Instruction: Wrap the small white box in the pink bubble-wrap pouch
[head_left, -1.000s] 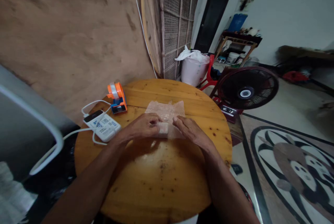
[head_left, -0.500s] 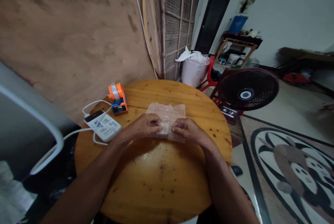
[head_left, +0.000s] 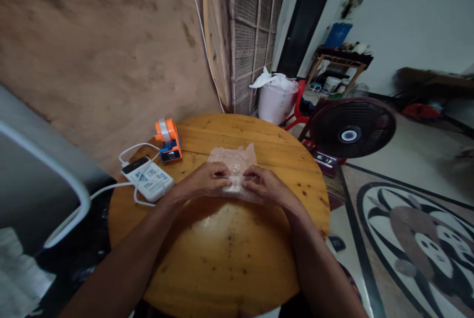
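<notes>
A sheet of clear bubble wrap (head_left: 233,159) lies on the round wooden table (head_left: 222,258), between my hands. At its near part sits a small whitish bundle (head_left: 234,183), seemingly wrapped in the plastic; what is inside I cannot make out. My left hand (head_left: 209,178) grips the wrap at the bundle's left side, thumb and fingers curled together. On the other side my right hand (head_left: 264,184) pinches the wrap, its fingers bent and close to the bundle. The sheet's far edge is crumpled and lifts a little at the right corner.
To the left stands an orange and blue tape dispenser (head_left: 169,140). Beside it lies a white power bank (head_left: 148,178) with white cables. A dark fan (head_left: 350,133) stands past the table's right edge, and a white sack (head_left: 277,98) behind it.
The right far corner of the bubble wrap has folded inward and risen. Both hands stay nearly in place around the bundle, with the right fingers shifted slightly.
</notes>
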The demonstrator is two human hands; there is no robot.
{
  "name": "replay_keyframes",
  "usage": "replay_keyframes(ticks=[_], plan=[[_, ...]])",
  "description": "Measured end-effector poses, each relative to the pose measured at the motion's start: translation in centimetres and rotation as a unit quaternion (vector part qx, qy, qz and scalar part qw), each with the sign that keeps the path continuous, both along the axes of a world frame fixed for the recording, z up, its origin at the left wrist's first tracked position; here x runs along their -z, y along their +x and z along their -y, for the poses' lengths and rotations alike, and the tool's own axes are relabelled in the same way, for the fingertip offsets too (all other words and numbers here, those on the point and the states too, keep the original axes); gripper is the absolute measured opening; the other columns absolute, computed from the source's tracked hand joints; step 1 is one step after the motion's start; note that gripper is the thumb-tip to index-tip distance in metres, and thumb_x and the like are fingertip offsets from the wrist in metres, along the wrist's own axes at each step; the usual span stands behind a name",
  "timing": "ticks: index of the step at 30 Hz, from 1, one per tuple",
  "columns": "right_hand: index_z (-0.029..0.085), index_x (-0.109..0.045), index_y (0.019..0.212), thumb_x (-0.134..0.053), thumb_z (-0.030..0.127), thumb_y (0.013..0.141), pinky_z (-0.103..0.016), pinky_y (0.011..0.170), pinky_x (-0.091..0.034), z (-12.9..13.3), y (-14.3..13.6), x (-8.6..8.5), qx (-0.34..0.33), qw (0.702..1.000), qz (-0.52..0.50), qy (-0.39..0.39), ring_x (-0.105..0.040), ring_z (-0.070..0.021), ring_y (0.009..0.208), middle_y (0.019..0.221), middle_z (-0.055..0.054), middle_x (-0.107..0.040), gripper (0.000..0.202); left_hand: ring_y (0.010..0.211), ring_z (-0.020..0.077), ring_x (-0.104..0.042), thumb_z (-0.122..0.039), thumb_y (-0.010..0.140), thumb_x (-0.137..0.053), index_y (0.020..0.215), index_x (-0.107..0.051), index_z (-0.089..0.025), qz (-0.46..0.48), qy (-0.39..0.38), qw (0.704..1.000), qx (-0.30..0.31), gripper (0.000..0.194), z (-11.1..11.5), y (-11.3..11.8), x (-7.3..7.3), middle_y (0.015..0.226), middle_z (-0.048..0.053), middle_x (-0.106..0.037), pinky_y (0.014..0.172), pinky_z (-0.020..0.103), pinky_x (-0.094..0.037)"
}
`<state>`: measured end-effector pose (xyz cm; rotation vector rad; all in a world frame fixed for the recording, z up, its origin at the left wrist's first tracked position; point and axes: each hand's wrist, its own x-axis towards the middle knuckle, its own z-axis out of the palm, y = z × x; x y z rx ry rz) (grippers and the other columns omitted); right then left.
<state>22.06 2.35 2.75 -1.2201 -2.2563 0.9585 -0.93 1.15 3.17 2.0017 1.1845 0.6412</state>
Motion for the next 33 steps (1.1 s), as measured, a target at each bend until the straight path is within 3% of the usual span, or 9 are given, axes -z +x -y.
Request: replay_keyframes(ticks=[4,7,19,26,33], plan=[[0.018,-0.061,0.108,-0.061,0.029,0.079,-0.022,0.062,-0.037,0.0,-0.6,0.5,0.012,1.000,0.009,0.014,-0.052,-0.0133,0.070,0.084,-0.002,-0.063,0.030,0.070,0.0130,-0.053,-0.032,0.078,-0.055,0.077,-0.063,-0.016,-0.002,-0.010,1.000,0.007,0.019,0.0,0.0,0.0,0.073,-0.001,-0.060,0.062,0.021,-0.039],[0.018,-0.063,0.103,-0.058,0.023,0.079,-0.022,0.059,-0.034,0.2,-1.0,0.5,0.009,0.999,0.030,0.020,-0.050,-0.0125,0.066,0.074,0.000,-0.060,0.026,0.072,0.0134,-0.054,-0.032,0.078,-0.056,0.078,-0.064,-0.015,-0.002,-0.012,1.000,0.010,0.019,0.0,0.1,0.0,0.075,0.000,-0.061,0.065,0.022,-0.040],[0.016,-0.068,0.086,-0.053,0.019,0.081,-0.022,0.059,-0.036,-0.1,-0.9,0.4,-0.027,1.000,0.005,0.004,-0.052,-0.0126,0.066,0.074,-0.001,-0.064,0.016,0.070,0.0132,-0.055,-0.034,0.075,-0.061,0.076,-0.065,-0.015,0.030,-0.048,0.998,-0.004,0.020,0.0,0.3,0.0,0.072,-0.001,-0.062,0.063,0.022,-0.040],[0.016,-0.069,0.087,-0.050,0.015,0.080,-0.023,0.062,-0.037,-0.1,-1.0,0.2,-0.023,0.999,0.012,0.018,-0.055,-0.0138,0.068,0.077,-0.003,-0.067,0.020,0.068,0.0122,-0.053,-0.028,0.072,-0.060,0.074,-0.064,-0.015,0.044,-0.051,0.997,-0.033,0.014,-0.1,0.6,0.4,0.070,-0.002,-0.061,0.062,0.022,-0.041],[0.016,-0.069,0.087,-0.049,0.014,0.078,-0.022,0.059,-0.036,0.1,-1.2,0.0,-0.012,0.999,0.028,0.027,-0.053,-0.0125,0.063,0.072,-0.002,-0.065,0.022,0.066,0.0114,-0.052,-0.027,0.072,-0.060,0.072,-0.063,-0.015,0.052,-0.053,0.997,-0.021,0.013,-0.3,0.6,0.8,0.069,-0.002,-0.060,0.059,0.021,-0.039]])
